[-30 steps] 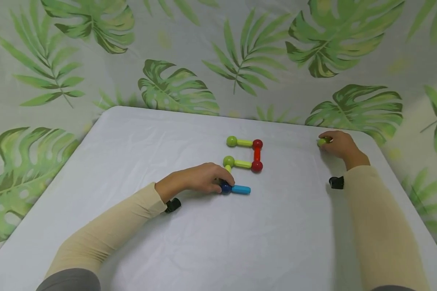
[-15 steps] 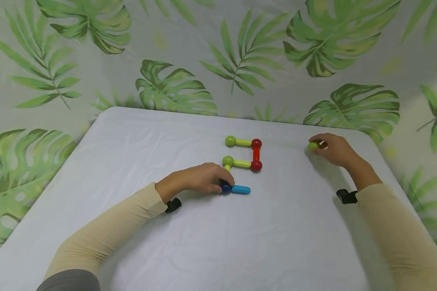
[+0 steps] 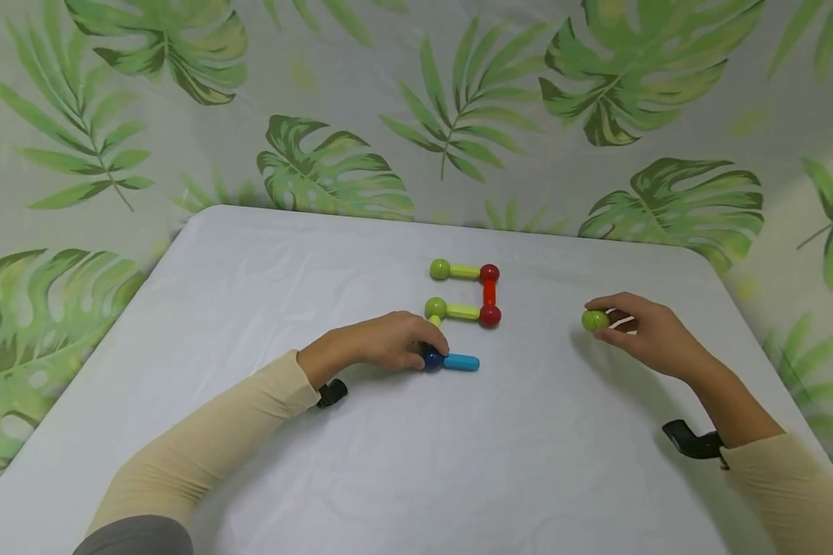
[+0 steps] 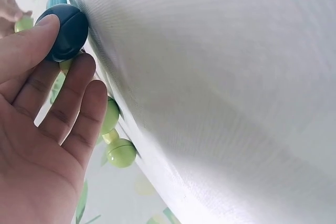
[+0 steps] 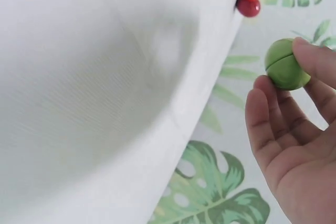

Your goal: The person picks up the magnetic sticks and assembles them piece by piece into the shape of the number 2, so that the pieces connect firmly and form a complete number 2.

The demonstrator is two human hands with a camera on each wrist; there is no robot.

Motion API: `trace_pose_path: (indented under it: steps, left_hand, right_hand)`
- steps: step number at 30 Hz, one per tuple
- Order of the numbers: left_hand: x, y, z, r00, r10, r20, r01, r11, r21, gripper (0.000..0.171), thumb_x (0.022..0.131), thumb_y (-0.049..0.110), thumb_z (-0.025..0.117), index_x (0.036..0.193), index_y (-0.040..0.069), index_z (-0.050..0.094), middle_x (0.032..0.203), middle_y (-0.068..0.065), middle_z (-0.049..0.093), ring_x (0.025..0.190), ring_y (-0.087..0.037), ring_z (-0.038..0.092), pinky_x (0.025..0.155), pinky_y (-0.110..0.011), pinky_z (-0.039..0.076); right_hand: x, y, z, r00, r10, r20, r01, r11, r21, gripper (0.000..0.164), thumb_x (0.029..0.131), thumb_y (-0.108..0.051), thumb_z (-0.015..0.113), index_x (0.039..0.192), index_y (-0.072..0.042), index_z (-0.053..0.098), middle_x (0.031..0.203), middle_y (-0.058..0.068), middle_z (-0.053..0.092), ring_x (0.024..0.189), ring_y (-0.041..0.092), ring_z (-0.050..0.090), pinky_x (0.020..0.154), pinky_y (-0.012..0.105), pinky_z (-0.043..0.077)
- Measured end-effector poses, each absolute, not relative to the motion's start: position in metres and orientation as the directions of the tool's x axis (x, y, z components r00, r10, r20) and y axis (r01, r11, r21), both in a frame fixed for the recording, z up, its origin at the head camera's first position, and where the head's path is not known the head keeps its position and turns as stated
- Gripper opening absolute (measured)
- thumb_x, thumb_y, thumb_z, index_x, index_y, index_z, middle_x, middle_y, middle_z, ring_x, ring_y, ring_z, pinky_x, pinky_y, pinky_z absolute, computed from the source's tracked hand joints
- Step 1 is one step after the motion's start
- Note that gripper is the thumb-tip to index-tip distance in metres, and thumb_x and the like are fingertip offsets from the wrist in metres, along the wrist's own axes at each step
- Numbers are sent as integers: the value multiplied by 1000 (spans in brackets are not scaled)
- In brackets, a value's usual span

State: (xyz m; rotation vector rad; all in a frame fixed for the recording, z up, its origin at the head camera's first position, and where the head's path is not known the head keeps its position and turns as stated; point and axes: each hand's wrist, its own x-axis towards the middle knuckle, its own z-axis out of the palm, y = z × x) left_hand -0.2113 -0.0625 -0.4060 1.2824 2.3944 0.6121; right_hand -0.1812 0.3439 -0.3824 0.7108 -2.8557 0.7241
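Observation:
My left hand [image 3: 396,341] pinches a dark blue ball [image 3: 433,358] at the near end of a chain of balls and rods. From that ball a light blue rod [image 3: 462,362] points right. A yellow-green rod, partly behind the fingers, runs back to a green ball [image 3: 436,307]. Beyond it the chain continues with a yellow-green rod [image 3: 463,312], a red ball [image 3: 489,316], a red rod [image 3: 489,292], another red ball, a yellow-green rod and a far green ball [image 3: 440,268]. To the right, my right hand [image 3: 649,331] holds a loose green ball [image 5: 286,64] between thumb and fingers, above the table.
A white cloth covers the table [image 3: 305,262]. Behind it hangs a leaf-patterned cloth [image 3: 347,166]. A small black camera [image 3: 693,441] sits at the right wrist and another black camera [image 3: 332,393] at the left.
My right hand has come from the table's far right toward me and a little left, carrying the green ball. My left hand and the chain have stayed in place.

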Motion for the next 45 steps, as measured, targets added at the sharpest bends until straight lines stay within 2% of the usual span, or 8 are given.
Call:
trace_pose_path:
  steps: [4, 9, 26, 34, 41, 45]
  left_hand:
    - [-211, -63, -406, -527, 844, -98, 696, 495, 521, 33, 90, 5, 69, 122, 15, 69, 126, 1, 69, 120, -15, 60, 111, -36, 45]
    - [-212, -63, -407, -532, 842, -89, 690, 492, 531, 33, 90, 5, 69, 122, 15, 69, 126, 2, 69, 119, -14, 60, 110, -35, 46]
    - [-210, -64, -406, -548, 831, -98, 664, 503, 553, 33, 89, 3, 70, 119, 15, 70, 124, 2, 69, 117, -13, 61, 108, -34, 47]
    - [-209, -62, -404, -553, 825, -113, 660, 517, 546, 33, 89, 2, 69, 119, 15, 69, 124, 2, 69, 117, -13, 60, 109, -35, 46]
    - [-209, -62, -405, -553, 825, -114, 667, 521, 533, 33, 89, 2, 70, 119, 15, 69, 122, 2, 69, 115, -13, 60, 108, -34, 47]
    - [-208, -62, -404, -563, 818, -119, 659, 530, 534, 33, 89, 2, 69, 119, 15, 69, 122, 2, 69, 114, -13, 60, 108, -35, 46]
  right_hand:
    - [-167, 343, -390, -893, -407, 189, -447, 769, -457, 36, 89, -11, 73, 124, -13, 65, 118, 4, 67, 96, -17, 52, 79, 11, 52]
    - [-157, 340, -398, -898, -406, 170, -434, 748, -502, 35, 89, -10, 73, 122, -14, 64, 117, 3, 67, 97, -15, 55, 80, 9, 51]
    - [-149, 316, -402, -895, -436, 92, -398, 689, -606, 34, 88, -11, 74, 121, -12, 63, 118, 7, 67, 100, -9, 61, 81, 17, 56]
    - [-153, 303, -405, -876, -473, 97, -433, 681, -591, 37, 85, -6, 76, 119, -13, 64, 115, 4, 68, 98, -1, 65, 81, 20, 57]
    - [-154, 289, -404, -871, -486, 73, -431, 686, -586, 37, 84, -7, 77, 120, -10, 65, 115, 6, 69, 100, 21, 67, 82, 25, 58]
    - [-156, 280, -406, -878, -479, 25, -400, 703, -588, 37, 85, -7, 76, 120, -9, 64, 117, 7, 68, 101, 24, 67, 84, 29, 59]
